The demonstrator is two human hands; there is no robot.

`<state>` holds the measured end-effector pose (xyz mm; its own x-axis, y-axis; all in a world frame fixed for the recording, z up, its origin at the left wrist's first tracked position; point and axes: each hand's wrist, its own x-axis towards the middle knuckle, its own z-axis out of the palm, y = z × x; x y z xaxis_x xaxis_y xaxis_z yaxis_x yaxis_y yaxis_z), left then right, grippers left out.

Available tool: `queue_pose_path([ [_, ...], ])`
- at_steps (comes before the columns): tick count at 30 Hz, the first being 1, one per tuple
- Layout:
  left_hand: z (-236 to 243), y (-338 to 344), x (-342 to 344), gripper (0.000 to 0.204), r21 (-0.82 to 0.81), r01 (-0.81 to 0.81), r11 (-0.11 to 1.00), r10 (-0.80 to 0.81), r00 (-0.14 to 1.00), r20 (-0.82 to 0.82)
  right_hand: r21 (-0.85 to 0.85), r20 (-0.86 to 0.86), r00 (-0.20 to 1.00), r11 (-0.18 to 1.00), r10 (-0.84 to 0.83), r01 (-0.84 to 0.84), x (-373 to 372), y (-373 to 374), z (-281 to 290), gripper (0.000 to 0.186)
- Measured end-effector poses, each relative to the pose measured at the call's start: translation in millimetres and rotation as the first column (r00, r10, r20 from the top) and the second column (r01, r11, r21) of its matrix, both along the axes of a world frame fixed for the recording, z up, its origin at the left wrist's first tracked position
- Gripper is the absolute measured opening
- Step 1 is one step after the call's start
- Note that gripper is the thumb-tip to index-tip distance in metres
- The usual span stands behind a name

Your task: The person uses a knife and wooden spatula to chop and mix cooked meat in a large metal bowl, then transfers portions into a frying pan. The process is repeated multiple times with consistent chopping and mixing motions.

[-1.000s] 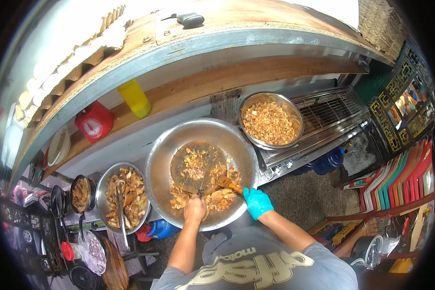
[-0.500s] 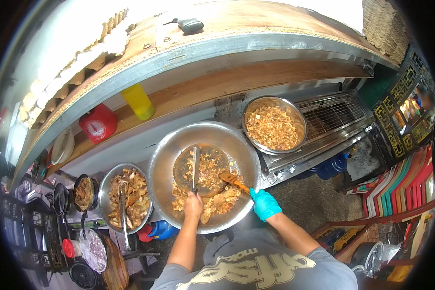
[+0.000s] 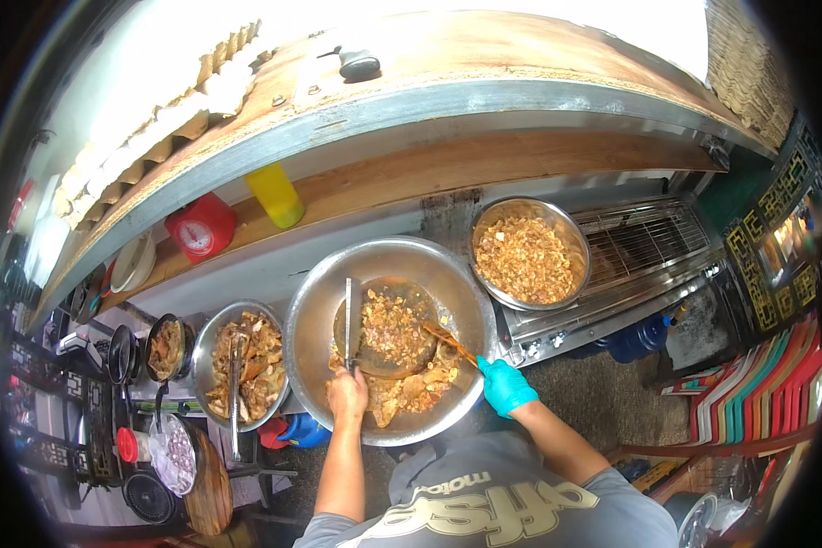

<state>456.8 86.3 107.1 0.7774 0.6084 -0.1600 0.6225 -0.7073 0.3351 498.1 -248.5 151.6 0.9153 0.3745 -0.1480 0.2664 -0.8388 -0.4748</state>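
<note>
My left hand is closed around the handle of a knife, its blade seen nearly edge-on at the left side of a round chopping board. The board lies inside a wide metal basin. Chopped brown meat is heaped on the board, and larger pieces of meat lie in the basin below it. In a teal glove, my right hand grips a wooden spatula over the basin's right side. The spatula's head is turned partly edge-on beside the chopped meat.
A steel bowl of chopped meat stands at the right, by a wire-racked grill. To the left sits a bowl of larger meat pieces with tongs across it. A shelf above holds a red scale and yellow container.
The knife has moved left from the middle of the board toward its left edge. The spatula has turned from flat to more edge-on. The whole view has shifted slightly.
</note>
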Motion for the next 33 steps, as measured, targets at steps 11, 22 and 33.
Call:
queue_pose_path([
  [11, -8, -18, -8, 0.036, -0.031, 0.132, 0.991, -0.131, 0.991, 0.017, 0.033, -0.113, 0.992, 0.998, 0.063, -0.06, 121, 121, -73, 0.044],
  [22, -42, 46, 21, 0.035, 0.156, 0.415, 0.897, -0.436, 0.887, 0.151, -0.07, 0.001, 0.991, 0.989, -0.13, 0.13, 60, 79, -58, 0.044],
  [33, -2, 8, -13, 0.04, 0.01, 0.154, 0.988, -0.153, 0.971, 0.183, -0.025, 0.031, 0.988, 0.988, -0.149, 0.15, 36, 49, -49, 0.042],
])
